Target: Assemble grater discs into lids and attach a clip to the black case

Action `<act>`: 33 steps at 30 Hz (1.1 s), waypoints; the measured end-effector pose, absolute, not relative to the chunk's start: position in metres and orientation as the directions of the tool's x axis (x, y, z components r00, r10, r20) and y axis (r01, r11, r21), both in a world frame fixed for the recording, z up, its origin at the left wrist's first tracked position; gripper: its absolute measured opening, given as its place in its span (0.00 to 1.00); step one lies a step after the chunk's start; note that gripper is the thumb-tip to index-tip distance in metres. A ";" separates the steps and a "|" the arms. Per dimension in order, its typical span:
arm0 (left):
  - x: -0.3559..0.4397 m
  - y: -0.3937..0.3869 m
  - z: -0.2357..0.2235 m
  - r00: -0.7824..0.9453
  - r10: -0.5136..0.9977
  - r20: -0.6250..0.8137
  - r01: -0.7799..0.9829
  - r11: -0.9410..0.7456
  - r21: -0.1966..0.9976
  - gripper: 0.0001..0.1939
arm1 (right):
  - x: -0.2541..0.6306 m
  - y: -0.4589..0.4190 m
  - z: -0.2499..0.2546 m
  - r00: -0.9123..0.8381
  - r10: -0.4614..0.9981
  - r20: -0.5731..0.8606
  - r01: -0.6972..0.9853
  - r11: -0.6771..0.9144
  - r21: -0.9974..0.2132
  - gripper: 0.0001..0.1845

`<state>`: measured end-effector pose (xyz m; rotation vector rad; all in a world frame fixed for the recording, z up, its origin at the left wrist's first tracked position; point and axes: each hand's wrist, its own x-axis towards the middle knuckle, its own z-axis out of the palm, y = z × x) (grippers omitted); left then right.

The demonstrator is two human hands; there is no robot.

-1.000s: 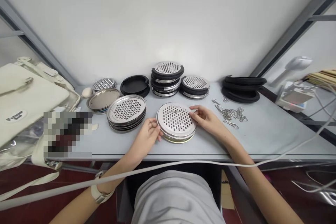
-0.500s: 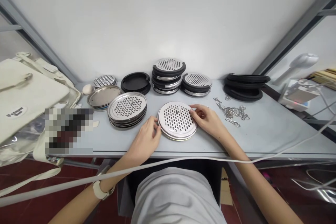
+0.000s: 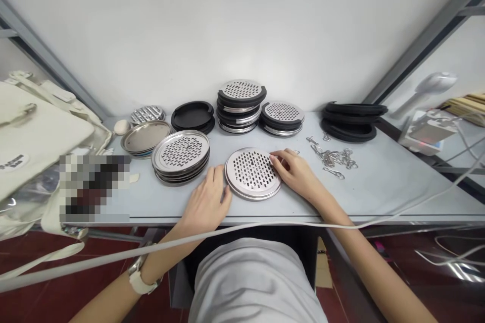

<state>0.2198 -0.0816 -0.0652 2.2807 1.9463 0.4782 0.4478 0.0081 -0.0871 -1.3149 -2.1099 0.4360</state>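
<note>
A round metal grater plate (image 3: 253, 174) with rows of slots lies on the table in front of me, with at least one more metal disc under it. My right hand (image 3: 298, 175) is at its right rim, thumb and fingers pinching the edge. Beside the left rim, my left hand (image 3: 206, 203) rests on the table, fingers stretched out and thumb close to the plate; whether the thumb touches it I cannot tell. To the left of that hand stands a stack of similar grater plates (image 3: 181, 152).
Behind are a metal tray-like disc (image 3: 146, 136), a black round holder (image 3: 192, 115) and a tall stack of black-rimmed graters (image 3: 242, 90). On the right lie metal clips (image 3: 335, 157) and black rings (image 3: 350, 131). A white cable (image 3: 242, 228) crosses in front. A cream bag (image 3: 41, 121) stands left.
My left hand has flattened, its fingers straightening beside the grater plate. The right hand stays at the right rim. The whole view has shifted slightly.
</note>
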 end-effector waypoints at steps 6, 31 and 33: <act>0.221 -0.084 -0.061 0.271 0.930 0.250 0.932 -0.318 0.172 0.30 | 0.448 0.006 -0.087 -0.321 0.883 0.343 0.689 0.466 -0.554 0.16; 0.213 -0.081 -0.075 0.469 0.874 0.131 0.872 -0.481 0.088 0.33 | 0.446 0.003 -0.084 -0.373 0.851 0.369 0.654 0.524 -0.546 0.12; 0.212 -0.080 -0.074 0.476 0.871 0.118 0.869 -0.487 0.088 0.33 | 0.445 0.003 -0.084 -0.376 0.851 0.367 0.658 0.524 -0.540 0.12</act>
